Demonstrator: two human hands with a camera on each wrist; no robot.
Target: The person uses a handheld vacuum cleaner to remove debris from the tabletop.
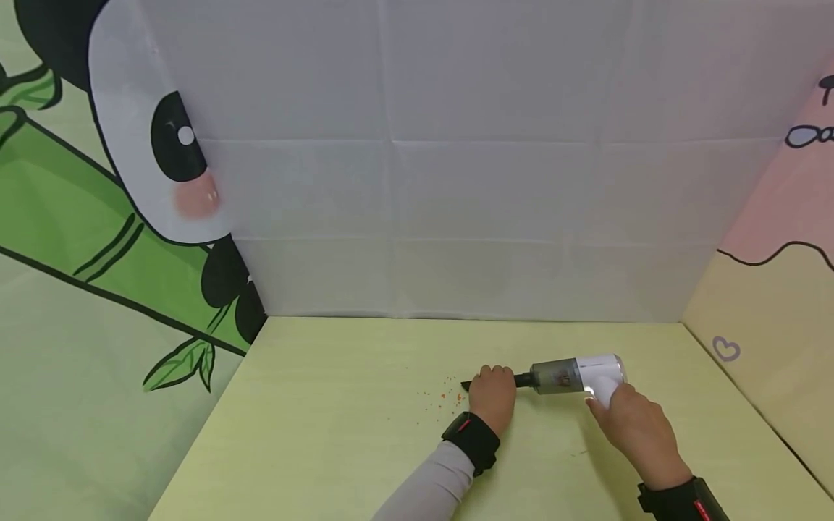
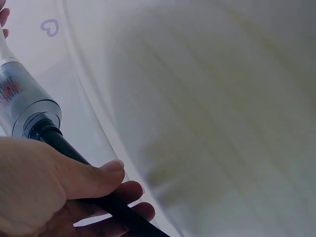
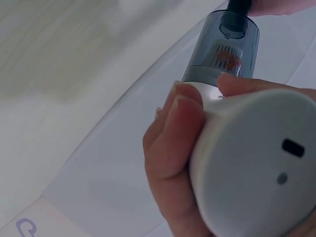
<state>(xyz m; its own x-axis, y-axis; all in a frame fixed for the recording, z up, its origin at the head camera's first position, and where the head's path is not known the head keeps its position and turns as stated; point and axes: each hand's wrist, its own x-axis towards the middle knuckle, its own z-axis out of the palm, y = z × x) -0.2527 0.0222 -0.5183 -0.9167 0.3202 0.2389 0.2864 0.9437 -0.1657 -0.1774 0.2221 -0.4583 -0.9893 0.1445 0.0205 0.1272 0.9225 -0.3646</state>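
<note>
Nearest, the white handle of a handheld vacuum (image 1: 576, 375) is gripped by the right hand (image 1: 635, 427), low over the yellow-green surface (image 1: 313, 434). Its black nozzle (image 1: 521, 380) is clasped by the left hand (image 1: 493, 396). Orange crumbs (image 1: 443, 394) are scattered just left. White cloth (image 1: 456, 181) is hung behind.

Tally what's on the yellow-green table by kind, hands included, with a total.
Hands: 2, left hand and right hand
Handheld vacuum: 1
Patch of orange crumbs: 1
Total: 4
</note>
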